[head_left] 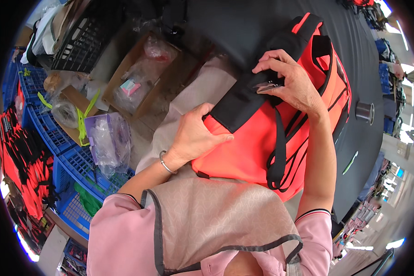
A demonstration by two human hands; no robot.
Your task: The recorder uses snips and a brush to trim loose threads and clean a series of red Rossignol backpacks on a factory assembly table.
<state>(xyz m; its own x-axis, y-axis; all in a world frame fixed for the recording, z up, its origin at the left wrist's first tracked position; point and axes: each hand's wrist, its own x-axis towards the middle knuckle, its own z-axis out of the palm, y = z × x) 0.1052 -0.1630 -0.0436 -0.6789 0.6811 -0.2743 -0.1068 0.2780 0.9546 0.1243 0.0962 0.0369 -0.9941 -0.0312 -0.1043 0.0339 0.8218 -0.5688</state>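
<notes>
An orange-red and black backpack (244, 156) lies across my lap and the edge of a dark table. My left hand (193, 135) is closed on its near left edge, with the thumb pressed on the red fabric beside the end of a wide black strap (234, 106). Over the upper part of that strap, my right hand (296, 87) curls around small metal thread snips (265, 87), mostly hidden by the fingers. A black webbing strap (277, 161) with a looped end hangs down the backpack's front.
The black-covered table (363, 152) carries a metal cup (365, 112) and a green-and-white pen-like tool (350, 163). On the left stand a cardboard box (142, 78) with plastic bags, blue crates (46, 124), a black crate (85, 41) and stacked red-black pieces (23, 161).
</notes>
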